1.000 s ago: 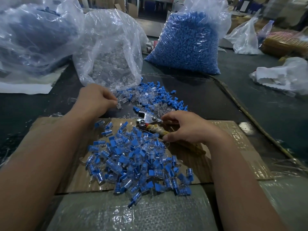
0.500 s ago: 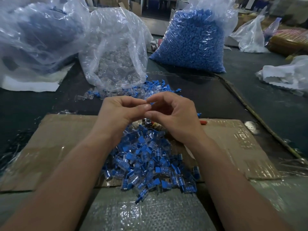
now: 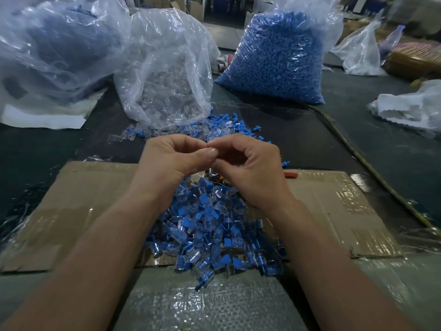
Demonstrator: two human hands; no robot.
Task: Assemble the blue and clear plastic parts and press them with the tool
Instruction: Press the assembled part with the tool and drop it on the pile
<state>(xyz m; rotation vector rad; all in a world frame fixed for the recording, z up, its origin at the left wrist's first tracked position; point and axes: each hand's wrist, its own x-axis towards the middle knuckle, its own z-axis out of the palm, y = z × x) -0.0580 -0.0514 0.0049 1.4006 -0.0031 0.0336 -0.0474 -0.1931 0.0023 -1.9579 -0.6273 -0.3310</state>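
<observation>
Head view. Pile of joined blue-and-clear parts lies on the cardboard sheet, centre front, spilling over its near edge onto a woven plastic-wrapped surface.

Left hand and right hand are held above the far end of that pile, fingertips touching each other. On each hand the thumb and forefinger curl in toward one shared spot, with the other fingers loosely bent. What sits between the tips is covered by the fingers, so I cannot tell whether a part is pinched there.

Tool: only a small metal bit shows, below the hands at the pile's far edge. A red tip lies on the cardboard to the right; cannot tell if it belongs to the tool.

Loose blue and clear parts are scattered on the dark table beyond the hands, at the mouth of the bag of clear parts. Bag of blue parts stands to its right. A large crumpled bag is far left and a white bag far right.
</observation>
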